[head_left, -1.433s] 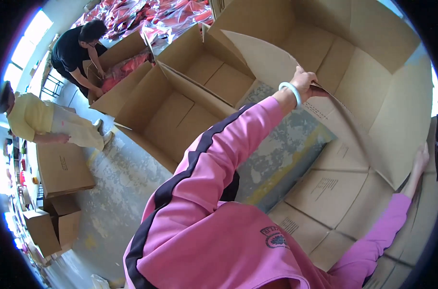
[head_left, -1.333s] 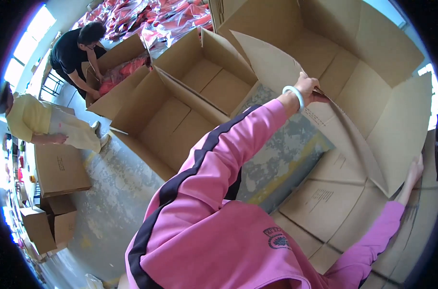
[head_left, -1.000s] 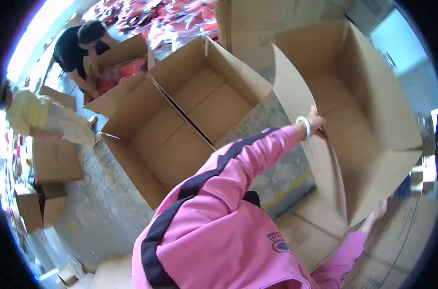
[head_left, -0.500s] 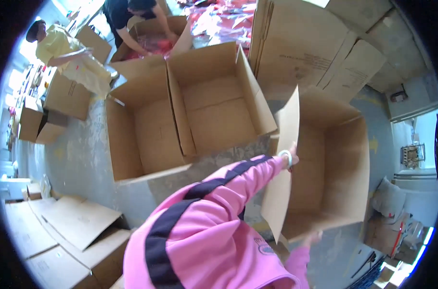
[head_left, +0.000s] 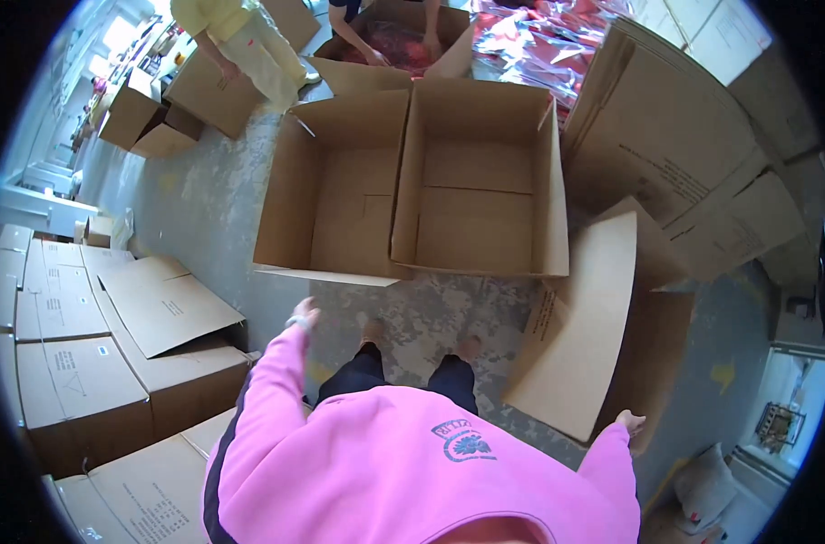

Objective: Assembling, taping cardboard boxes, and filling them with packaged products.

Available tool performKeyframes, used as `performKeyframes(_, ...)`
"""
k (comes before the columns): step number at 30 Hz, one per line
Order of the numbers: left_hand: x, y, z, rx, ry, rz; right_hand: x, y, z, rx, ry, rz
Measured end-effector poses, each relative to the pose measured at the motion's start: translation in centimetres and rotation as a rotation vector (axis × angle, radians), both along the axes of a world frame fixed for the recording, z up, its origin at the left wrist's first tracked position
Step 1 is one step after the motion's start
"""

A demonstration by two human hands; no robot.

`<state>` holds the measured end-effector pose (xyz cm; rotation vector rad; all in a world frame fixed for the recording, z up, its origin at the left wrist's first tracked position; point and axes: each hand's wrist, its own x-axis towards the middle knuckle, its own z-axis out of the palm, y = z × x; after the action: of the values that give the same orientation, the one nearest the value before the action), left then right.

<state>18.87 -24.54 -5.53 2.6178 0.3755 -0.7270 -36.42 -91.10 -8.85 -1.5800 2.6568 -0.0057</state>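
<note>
My left hand (head_left: 307,314) is held out low over the floor with nothing in it, its fingers stretched forward. It is just below the front flap of the left open carton (head_left: 354,213). A second open carton (head_left: 476,222) stands against that one on its right. At the right, my right hand (head_left: 630,422) is closed at the near rim of a third open cardboard box (head_left: 653,363). A raised flap (head_left: 580,335) on this box's left side hides much of its inside.
Folded cardboard sheets (head_left: 671,136) lean at the back right. Closed cartons (head_left: 82,381) are stacked at the left. Behind the open boxes, a person (head_left: 367,41) reaches into a carton of red items; another in yellow (head_left: 240,45) stands further left. Red plastic-wrapped packages (head_left: 539,50) lie behind.
My left hand has let go of the right box's flap and swung to the left. The view has turned, so the boxes appear shifted to the right. My right hand stays by the box's near rim.
</note>
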Motion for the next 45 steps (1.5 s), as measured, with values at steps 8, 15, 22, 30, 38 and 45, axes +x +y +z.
performKeyframes(8, -15.1, 6.3, 3.0, -0.112, 0.136, 0.468, 7.1, -2.6, 1.6, 0.258, -0.153, 0.414)
performKeyframes(15, -19.6, 0.1, -2.1, -0.383, 0.253, 0.172, 17.0, 1.7, 0.5, 0.216, -0.360, 0.904)
performKeyframes(22, -21.0, 3.3, -0.4, -0.571, 0.140, 0.646, 27.3, 10.0, 1.0, 0.783, -0.331, 1.290)
performKeyframes(30, -16.2, 8.3, -3.0, -0.602, 0.287, 0.772, 36.0, 18.3, 0.4, 0.999, -0.400, 1.392)
performKeyframes(38, -0.7, 3.3, 2.2, -0.694, 0.080, 0.406, 36.1, 22.6, -5.0, 1.034, -0.107, 1.302)
performKeyframes(45, 2.5, 9.7, 1.5, -0.700, -0.027, 0.414, 45.0, 29.3, -2.7, 1.055, -0.286, 1.518)
